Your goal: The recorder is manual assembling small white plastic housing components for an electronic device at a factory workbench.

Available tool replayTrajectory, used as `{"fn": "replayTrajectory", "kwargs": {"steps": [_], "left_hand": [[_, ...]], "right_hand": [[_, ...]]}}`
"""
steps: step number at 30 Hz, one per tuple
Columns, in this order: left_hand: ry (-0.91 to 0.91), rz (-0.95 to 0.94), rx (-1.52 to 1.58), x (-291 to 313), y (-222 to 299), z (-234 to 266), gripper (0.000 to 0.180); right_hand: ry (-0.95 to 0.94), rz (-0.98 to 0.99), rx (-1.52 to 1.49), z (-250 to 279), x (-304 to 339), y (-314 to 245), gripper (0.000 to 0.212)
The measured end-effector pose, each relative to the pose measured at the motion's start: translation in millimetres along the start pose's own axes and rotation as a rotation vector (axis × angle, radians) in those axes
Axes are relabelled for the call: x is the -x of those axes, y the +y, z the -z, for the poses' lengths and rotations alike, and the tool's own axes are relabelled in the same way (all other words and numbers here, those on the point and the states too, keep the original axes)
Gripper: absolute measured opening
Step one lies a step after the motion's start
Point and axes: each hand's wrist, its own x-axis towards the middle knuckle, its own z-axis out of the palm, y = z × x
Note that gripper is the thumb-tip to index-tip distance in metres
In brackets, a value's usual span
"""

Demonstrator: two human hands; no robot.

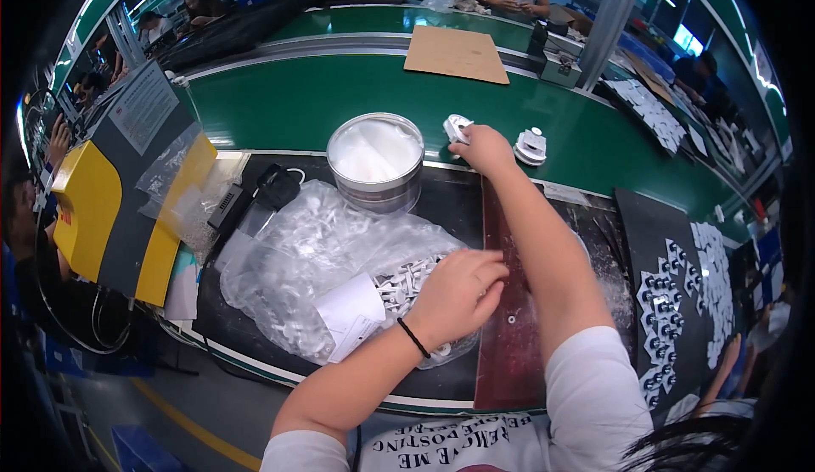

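Observation:
My right hand [486,150] reaches over the green work surface, its fingers closed on a white plastic part [457,127] with a rounded outline. To its right stands a small stack of similar white plastic parts [531,145]. My left hand [458,295], a black band on its wrist, is over the right side of a clear plastic bag [293,243]. Small pale grey plastic pieces [406,285] fill the bag's mouth beside it. The left fingers are curled and slightly blurred; whatever lies within them is hidden. A white paper label [351,311] lies on the bag.
A round metal tin [374,185] with white film-like lining stands behind the bag. At left is a yellow and grey machine [119,209]. Cardboard [457,53] lies on the green surface [280,90]. Right, a black board [638,243] carries rows of parts. Other people sit beyond.

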Motion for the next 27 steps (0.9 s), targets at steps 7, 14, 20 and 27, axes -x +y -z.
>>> {"fn": "replayTrajectory", "kwargs": {"steps": [7, 14, 20, 27], "left_hand": [[0.511, 0.152, 0.417, 7, 0, -13, 0.091], [0.059, 0.061, 0.527, 7, 33, -16, 0.085], [0.093, 0.101, 0.705, 13, 41, -22, 0.086], [0.027, 0.126, 0.620, 17, 37, -28, 0.088]], "right_hand": [[-0.222, -0.071, -1.785, 33, 171, -14, 0.038], [-0.329, -0.210, -1.972, 39, 292, 10, 0.043], [0.108, 0.013, -0.531, 58, 375, 57, 0.046], [0.455, -0.530, 0.208, 64, 471, 107, 0.052]]}}
